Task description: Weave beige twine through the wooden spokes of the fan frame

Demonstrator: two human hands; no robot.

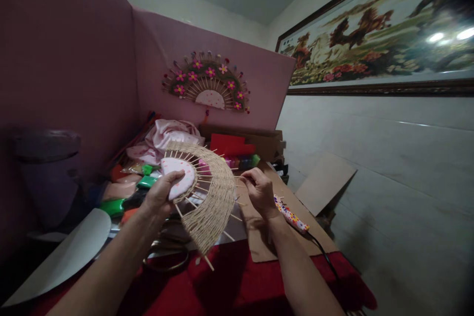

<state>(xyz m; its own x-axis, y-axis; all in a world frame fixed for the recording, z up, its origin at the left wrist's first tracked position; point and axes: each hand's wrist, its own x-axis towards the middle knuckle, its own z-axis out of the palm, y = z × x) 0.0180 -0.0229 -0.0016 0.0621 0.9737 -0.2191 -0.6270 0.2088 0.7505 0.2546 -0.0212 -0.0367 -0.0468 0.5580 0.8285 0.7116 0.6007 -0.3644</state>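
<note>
Head view: our left hand (161, 195) has its grip closed on the twine-woven fan (220, 192), thumb flat on the padded half-round base (179, 177). This hold probably steadies the fan and leaves its outer sticks accessible. Our right hand (261, 192) has its grip nearly closed, fingertips pinched at one stick's tip; whether they clasp stick or strand, we cannot tell. The fan is held above the table, over red cloth (218, 281). The flower-patterned corded tool (291, 215) lies on cardboard (259, 244) beside our right forearm, presumably for easy reach.
</note>
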